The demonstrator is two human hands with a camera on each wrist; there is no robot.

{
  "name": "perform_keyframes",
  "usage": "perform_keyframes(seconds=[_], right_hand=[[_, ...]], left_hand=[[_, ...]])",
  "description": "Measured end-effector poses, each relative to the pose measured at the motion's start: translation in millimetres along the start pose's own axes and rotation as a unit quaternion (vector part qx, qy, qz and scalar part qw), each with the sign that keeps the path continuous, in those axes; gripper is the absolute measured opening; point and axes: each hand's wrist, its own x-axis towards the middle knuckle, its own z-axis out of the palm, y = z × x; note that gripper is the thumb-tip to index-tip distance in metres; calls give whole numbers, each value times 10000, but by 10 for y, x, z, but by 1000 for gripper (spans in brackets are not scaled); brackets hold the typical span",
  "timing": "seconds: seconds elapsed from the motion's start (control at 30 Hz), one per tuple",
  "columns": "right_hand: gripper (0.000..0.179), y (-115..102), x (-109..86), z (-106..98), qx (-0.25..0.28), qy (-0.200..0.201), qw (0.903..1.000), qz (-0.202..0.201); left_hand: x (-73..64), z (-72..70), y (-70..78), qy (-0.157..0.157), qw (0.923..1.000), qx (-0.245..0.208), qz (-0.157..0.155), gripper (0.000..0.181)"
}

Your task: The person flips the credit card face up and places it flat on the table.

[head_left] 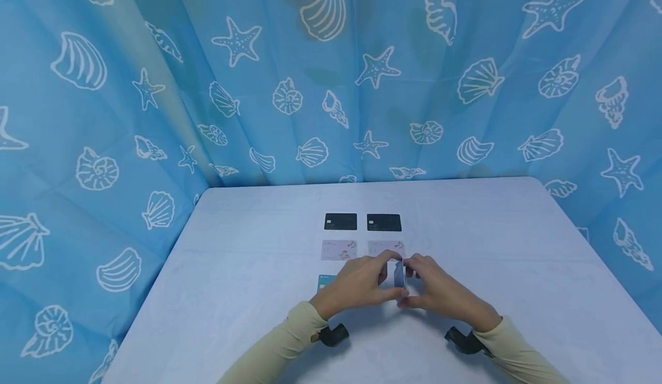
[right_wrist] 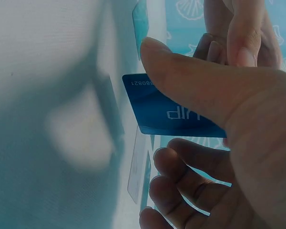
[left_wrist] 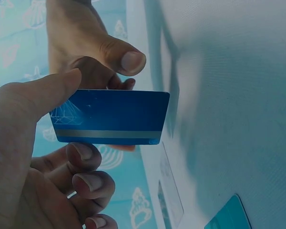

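My left hand (head_left: 362, 280) pinches a blue VIP card (left_wrist: 109, 114) by its edges, with thumb above and fingers below in the left wrist view. The card stands on edge between both hands, its striped face toward the left palm. On its other side is my right hand (head_left: 439, 289), fingers loosely bent around the lettered face. The right thumb looks apart from the card in the left wrist view; whether a right finger touches its lower edge is hard to tell. A teal card (head_left: 324, 281) lies partly hidden behind the left wrist.
Two black cards (head_left: 341, 221) lie side by side at the back of the white table (head_left: 248, 257). In front of them are two pale pink cards (head_left: 339, 250), the right one partly covered by my left hand. A blue shell-patterned curtain (head_left: 393, 114) hangs behind the table.
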Motion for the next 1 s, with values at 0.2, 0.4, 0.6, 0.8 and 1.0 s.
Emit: perform_keyframes(seconds=[0.2,0.4,0.6,0.8,1.0], right_hand=[[74,11,7,34,35,-1,9999,-95],[64,17,10,49,-9,30,9999,-170],[65,-8,13,48,-160,22,9999,46],[65,-33,3,22,-213,-55,9995,216],[64,-13,-11,6,-419,-35,9990,148]], left_hand=[[-5,9,-12,17,10000,-32,40,67],[-17,9,-24,28,9999,-104,71,65],[-32,-18,-23,45,9998,-180,1,66],[-76,-49,-57,9,9996,-247,-162,66],[-123,-88,-112,-68,9987,-359,-349,69]])
